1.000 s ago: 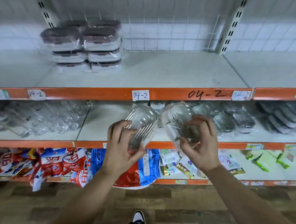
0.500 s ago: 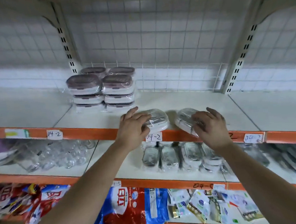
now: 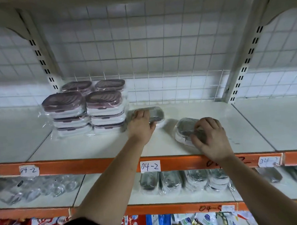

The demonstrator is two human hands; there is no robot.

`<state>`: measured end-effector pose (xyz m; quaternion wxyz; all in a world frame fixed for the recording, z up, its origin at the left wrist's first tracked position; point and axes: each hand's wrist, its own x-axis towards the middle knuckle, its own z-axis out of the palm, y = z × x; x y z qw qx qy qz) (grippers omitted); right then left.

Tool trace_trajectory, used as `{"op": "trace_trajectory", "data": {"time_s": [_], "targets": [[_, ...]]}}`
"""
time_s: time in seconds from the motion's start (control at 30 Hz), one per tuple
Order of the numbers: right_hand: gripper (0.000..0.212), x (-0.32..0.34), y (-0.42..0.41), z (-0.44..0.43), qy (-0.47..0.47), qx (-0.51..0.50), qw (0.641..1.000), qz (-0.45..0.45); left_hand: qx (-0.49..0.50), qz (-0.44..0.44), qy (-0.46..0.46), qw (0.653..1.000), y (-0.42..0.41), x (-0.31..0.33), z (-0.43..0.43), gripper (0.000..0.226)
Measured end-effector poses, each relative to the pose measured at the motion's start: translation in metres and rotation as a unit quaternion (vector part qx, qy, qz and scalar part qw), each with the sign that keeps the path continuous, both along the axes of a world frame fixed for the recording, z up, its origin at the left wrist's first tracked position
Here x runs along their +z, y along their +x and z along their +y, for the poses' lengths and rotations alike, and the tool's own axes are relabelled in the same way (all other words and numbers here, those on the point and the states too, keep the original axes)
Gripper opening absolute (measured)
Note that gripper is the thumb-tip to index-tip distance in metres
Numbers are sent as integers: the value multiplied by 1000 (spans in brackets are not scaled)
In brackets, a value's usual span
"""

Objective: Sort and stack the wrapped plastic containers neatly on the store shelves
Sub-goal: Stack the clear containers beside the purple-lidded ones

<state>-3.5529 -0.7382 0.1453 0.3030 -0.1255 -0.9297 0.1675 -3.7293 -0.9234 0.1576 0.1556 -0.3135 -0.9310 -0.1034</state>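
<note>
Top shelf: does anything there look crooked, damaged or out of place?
The right container, held by the right hand, sits skewed to the shelf edge and apart from the rest. The left container, under the left hand, lies straight beside the brown-lidded stack. No damage shows.

The white top shelf [image 3: 205,112], fronted by an orange rail [image 3: 95,165] bearing handwritten "04-2" labels [image 3: 150,166], carries a wrapped stack of brown-lidded containers [image 3: 85,112] at its back left, two columns wide, the front columns three high. Just beside that stack lies the first grey-lidded container [image 3: 157,114], and the second grey-lidded container [image 3: 183,129] sits apart from it, askew, near the front edge. The middle shelf [image 3: 184,198] below holds clear glassware [image 3: 36,188] and a row of wrapped containers [image 3: 171,180].
</note>
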Motion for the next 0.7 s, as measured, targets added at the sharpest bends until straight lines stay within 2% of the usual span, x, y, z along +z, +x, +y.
{"op": "trace_trajectory", "data": {"time_s": [0.2,0.4,0.53,0.63,0.7], "targets": [[49,-1,-3,3,2,-3,1000,-4,19,-36,1,999,-42,0,31,49],[49,-2,-3,4,-1,2,1000,-5,8,-29,27,999,-71,-9,48,43],[50,-4,-3,5,-9,5,1000,8,9,-53,26,998,-74,-11,52,55],[52,-4,-4,7,-18,5,1000,5,16,-60,20,998,-71,-9,52,44],[52,-5,-4,7,-14,3,1000,-1,15,-62,22,998,-70,-5,53,44]]}}
